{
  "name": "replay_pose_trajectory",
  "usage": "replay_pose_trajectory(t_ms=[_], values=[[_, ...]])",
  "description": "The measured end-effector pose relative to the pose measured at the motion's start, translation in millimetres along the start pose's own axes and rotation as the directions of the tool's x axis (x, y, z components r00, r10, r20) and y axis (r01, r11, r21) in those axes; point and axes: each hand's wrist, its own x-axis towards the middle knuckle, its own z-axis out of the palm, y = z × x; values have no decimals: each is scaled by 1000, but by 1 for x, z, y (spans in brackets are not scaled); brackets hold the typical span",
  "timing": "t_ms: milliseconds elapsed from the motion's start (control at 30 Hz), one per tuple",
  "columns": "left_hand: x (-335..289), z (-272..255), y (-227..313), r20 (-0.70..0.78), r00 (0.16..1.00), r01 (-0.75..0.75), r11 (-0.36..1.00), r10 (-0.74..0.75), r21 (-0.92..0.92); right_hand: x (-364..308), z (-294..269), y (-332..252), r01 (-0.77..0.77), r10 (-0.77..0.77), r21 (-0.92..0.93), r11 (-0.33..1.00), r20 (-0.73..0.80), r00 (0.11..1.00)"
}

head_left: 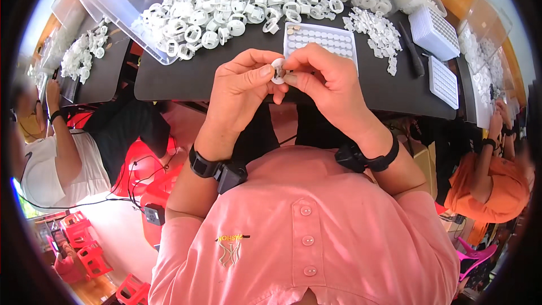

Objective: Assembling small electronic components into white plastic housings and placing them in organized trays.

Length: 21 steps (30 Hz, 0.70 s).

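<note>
Just above the near edge of the dark table, my left hand [237, 85] pinches a small round white plastic piece [276, 64] with a dark opening. The fingertips of my right hand [327, 76] are closed at the right side of that same piece; whether they hold a small part there is hidden. Behind my right hand lies a white tray [355, 48] with rows of round pale discs, partly covered by the fingers. Beyond my hands spreads a large heap of similar white round pieces [226, 8].
A clear bin [135, 8] lies tipped around the heap. To the right are small flat white parts [377, 34], a dark stick-like tool [412, 51], stacked trays [432, 34] and a single tray [444, 82]. Co-workers in white [62, 158] and orange [480, 186] sit at either side.
</note>
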Motion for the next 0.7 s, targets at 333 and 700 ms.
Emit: replay_pose_trajectory(t_ms=[333,700], values=[[2,-5,-2,-30,1000,3,999,-2,33,-1,1,1,25,-24,-34,999,22,999],[1,-7,4,-79,992,98,995,-100,-31,4,3,15,141,-145,-150,979,-15,989]])
